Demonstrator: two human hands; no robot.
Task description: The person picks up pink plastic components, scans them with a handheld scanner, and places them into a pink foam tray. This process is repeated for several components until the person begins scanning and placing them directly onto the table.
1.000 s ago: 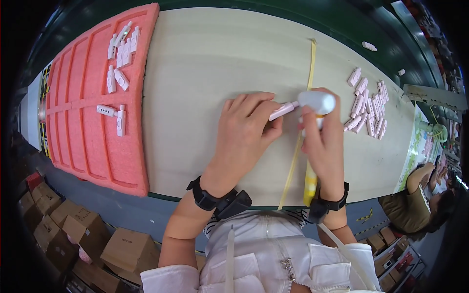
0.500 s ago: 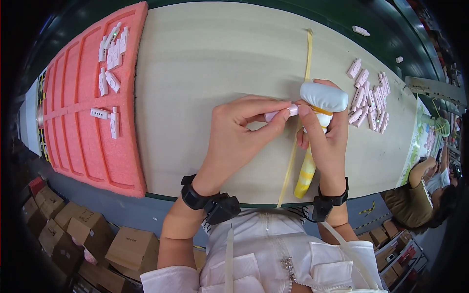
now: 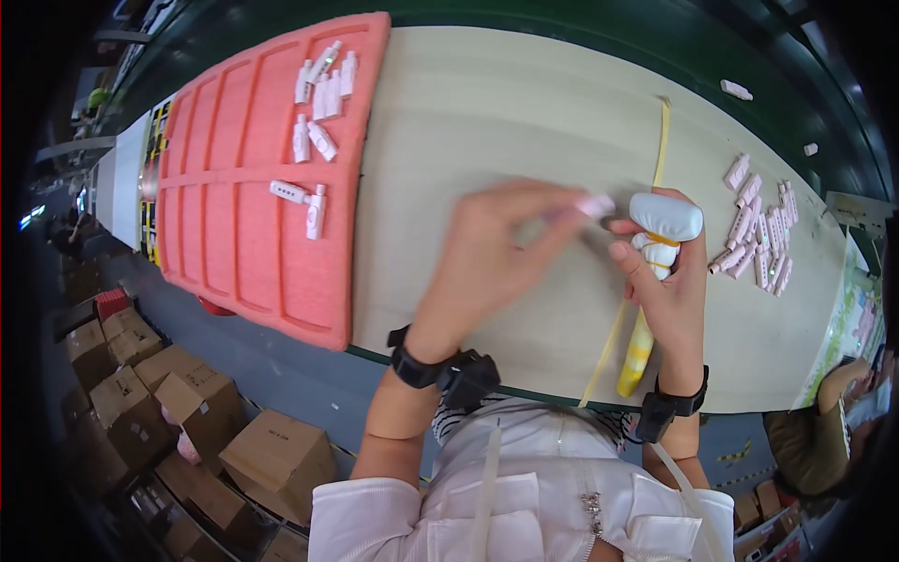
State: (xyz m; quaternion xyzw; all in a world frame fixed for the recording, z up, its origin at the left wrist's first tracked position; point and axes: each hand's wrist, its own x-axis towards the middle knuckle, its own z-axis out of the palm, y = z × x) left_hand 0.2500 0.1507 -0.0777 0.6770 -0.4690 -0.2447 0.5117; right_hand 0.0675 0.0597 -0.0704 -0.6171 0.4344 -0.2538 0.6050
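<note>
My left hand [image 3: 501, 258], smeared by motion, pinches a small pink device [image 3: 594, 206] between thumb and fingertips. The device is blurred and stands just left of my right hand, with a small gap between them. My right hand [image 3: 676, 304] is wrapped round a cloth-headed tool [image 3: 666, 216]. Its rounded head is covered in pale blue-white cloth, bound below with an orange band. The tool's yellow-and-white handle [image 3: 637, 356] points down toward the table's near edge. My right thumb and index finger stand apart, close to the tool's head.
Several similar pink devices [image 3: 763, 229] lie loose at the right. At the left a pink foam tray [image 3: 225, 225] with ridged compartments carries several more. A yellow strip [image 3: 663, 140] runs across the table [image 3: 468, 112]. Cardboard boxes [image 3: 276, 459] stand lower left; a person [image 3: 815, 440] is far right.
The whole view has shifted, so the scene sits farther right. My left hand has drawn the pink device clear of my right thumb and tilted it upward. My right hand still grips the cloth-headed tool.
</note>
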